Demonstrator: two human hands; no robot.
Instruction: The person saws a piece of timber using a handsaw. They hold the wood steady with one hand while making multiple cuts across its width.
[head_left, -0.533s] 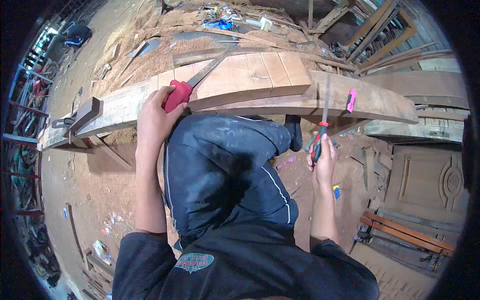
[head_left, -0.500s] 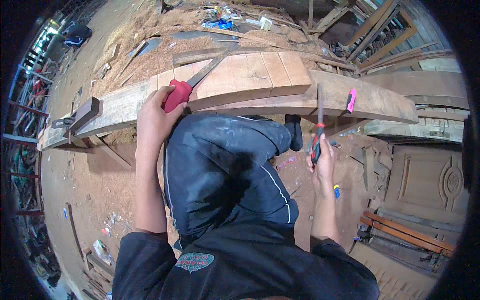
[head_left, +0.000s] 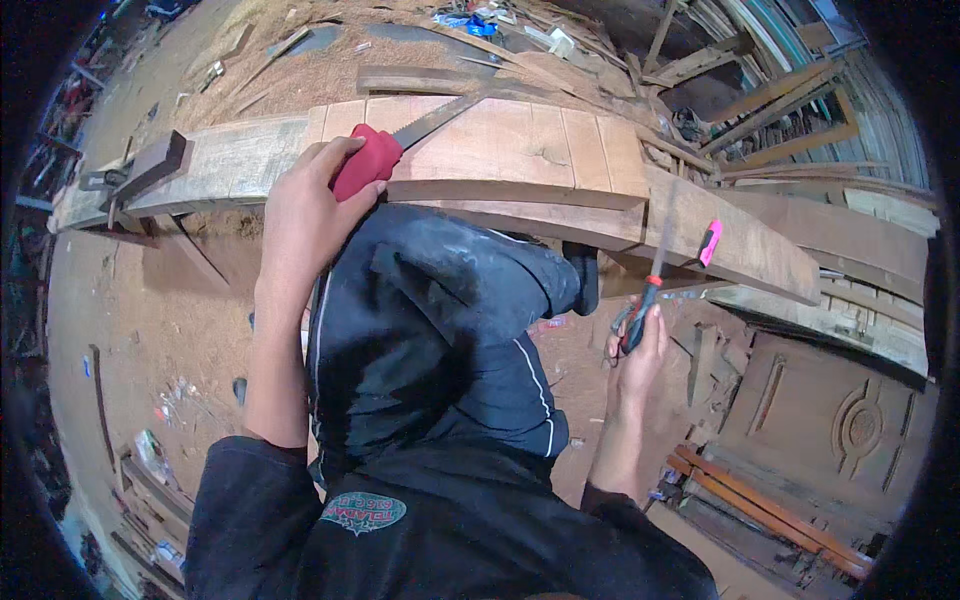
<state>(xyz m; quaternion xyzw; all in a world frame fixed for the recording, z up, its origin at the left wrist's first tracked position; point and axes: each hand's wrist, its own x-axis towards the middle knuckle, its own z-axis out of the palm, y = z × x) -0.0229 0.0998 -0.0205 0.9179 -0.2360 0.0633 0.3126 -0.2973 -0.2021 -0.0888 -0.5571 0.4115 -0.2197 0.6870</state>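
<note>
My left hand [head_left: 305, 215] grips the red handle of a hand saw [head_left: 368, 162]; its blade lies flat across the top of a long curved wooden beam [head_left: 520, 150]. My right hand [head_left: 640, 345] holds a thin tool with a red and black handle [head_left: 648, 300], its metal shaft pointing up against the beam's near face. A pink marker [head_left: 708, 243] rests on the beam just right of that shaft. My raised knee in dark trousers [head_left: 450, 300] sits between both hands, with the foot [head_left: 584, 280] braced under the beam.
Sawdust covers the ground beyond the beam. Loose planks and offcuts [head_left: 700, 70] pile up at the back right. A carved wooden panel [head_left: 850, 420] and red-brown slats [head_left: 770, 510] lie at the right. A clamp block [head_left: 150, 165] sits on the beam's left end.
My right hand with the thin tool has stayed by the beam's face. My left hand keeps its hold on the saw handle. Nothing else has shifted visibly.
</note>
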